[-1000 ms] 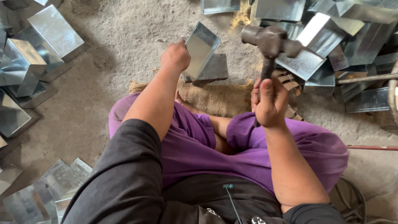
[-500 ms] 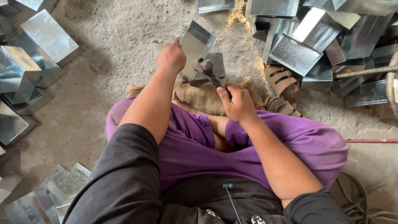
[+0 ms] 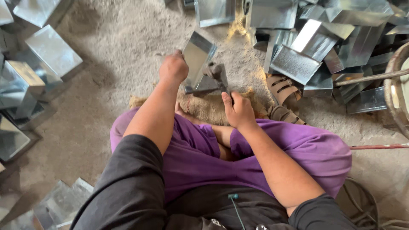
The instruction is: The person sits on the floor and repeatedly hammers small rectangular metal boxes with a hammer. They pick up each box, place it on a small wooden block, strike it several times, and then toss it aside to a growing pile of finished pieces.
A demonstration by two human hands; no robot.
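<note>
My left hand grips the edge of a folded sheet-metal piece and holds it upright and tilted on the ground in front of my crossed legs. My right hand is closed around the handle of a hammer. The hammer's head rests low against the metal piece, on a flat metal block. A piece of brown sackcloth lies under the work, just ahead of my purple trousers.
Many shiny sheet-metal boxes are piled at the upper right and along the left. More sheets lie at the lower left. A sandal sits right of the sackcloth. A round rim and a thin rod are at the right edge.
My right hand has swung the hammer down from its raised position at the upper right onto the metal piece. My left hand has kept holding the piece in place.
</note>
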